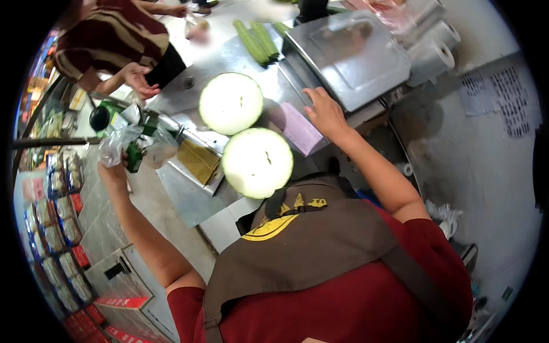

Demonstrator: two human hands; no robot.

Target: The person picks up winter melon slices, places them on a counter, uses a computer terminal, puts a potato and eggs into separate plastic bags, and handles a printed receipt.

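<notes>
My left hand [113, 171] is raised at the left, gripping a crumpled clear plastic bag [116, 145]. Beside it hangs another patch of clear plastic [162, 148] with something pale inside, too blurred to name. Over the metal counter [180, 203], my right hand [328, 111] holds nothing, its fingers apart. It is close to a pink pad with writing [298, 128] and a steel-topped weighing scale [354, 55]. Two large pale-green gourds, likely winter melons, show cut white faces: a farther one [231, 103] and a nearer one [257, 163].
Long green gourds [257, 40] lie at the counter's far side. A folded mustard cloth [198, 160] rests on a metal tray. Across the counter a person in a striped top [116, 36] extends a hand [139, 80]. Plastic bag rolls [433, 55] sit right of the scale.
</notes>
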